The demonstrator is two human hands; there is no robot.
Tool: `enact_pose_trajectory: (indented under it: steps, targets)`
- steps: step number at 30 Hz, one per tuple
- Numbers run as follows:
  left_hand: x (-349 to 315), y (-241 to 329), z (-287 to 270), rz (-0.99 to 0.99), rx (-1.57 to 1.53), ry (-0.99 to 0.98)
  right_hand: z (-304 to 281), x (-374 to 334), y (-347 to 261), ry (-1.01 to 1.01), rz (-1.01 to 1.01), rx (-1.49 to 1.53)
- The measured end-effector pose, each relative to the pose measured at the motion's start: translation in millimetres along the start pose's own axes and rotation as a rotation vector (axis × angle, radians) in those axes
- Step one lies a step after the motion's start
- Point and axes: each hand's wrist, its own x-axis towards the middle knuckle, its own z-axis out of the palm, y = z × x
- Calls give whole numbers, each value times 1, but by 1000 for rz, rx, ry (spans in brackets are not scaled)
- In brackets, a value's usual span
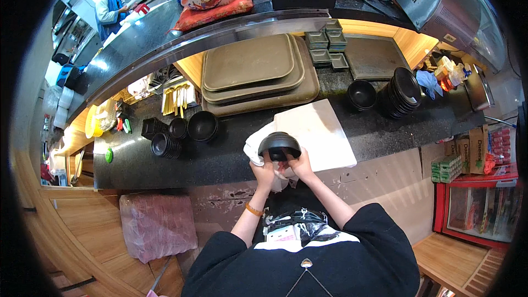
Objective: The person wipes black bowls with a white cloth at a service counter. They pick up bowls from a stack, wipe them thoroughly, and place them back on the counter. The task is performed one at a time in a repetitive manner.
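A black bowl (pixel 279 142) is held tilted over the front edge of the counter, in front of my chest. My left hand (pixel 263 172) grips its near left side, and my right hand (pixel 300 166) grips its near right side. A white cloth (pixel 256 142) is bunched at the bowl's left, with part of it hanging below between my hands. How the fingers hold the cloth is partly hidden. Beneath and beyond the bowl lies a flat white sheet (pixel 324 132), its material unclear.
Black bowls (pixel 202 126) and small stacked dishes (pixel 165 146) stand at left. At right are a single bowl (pixel 362 95) and tall bowl stacks (pixel 404 91). Brown trays (pixel 250 61) and square grey dishes (pixel 326 43) sit behind. A wrapped pink block (pixel 158 227) is below left.
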Motion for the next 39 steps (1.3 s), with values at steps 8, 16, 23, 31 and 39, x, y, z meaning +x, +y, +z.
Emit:
enact_pose_trajectory:
  steps: [8, 16, 23, 31, 39]
  targets:
    - [22, 35, 8, 781, 572, -622, -27, -1, -23, 12, -262, -1256]
    - [30, -2, -4, -306, 113, -582, -42, -10, -21, -90, -268, -1218]
    - [32, -16, -21, -602, -353, -391, -93, -2, -23, 251, -82, -866]
    - [22, -58, -57, -754, -889, -303, -179, 44, -104, 838, -59, -353]
    - [22, -67, -52, -742, -894, -281, -262, 87, -87, 770, 253, -76]
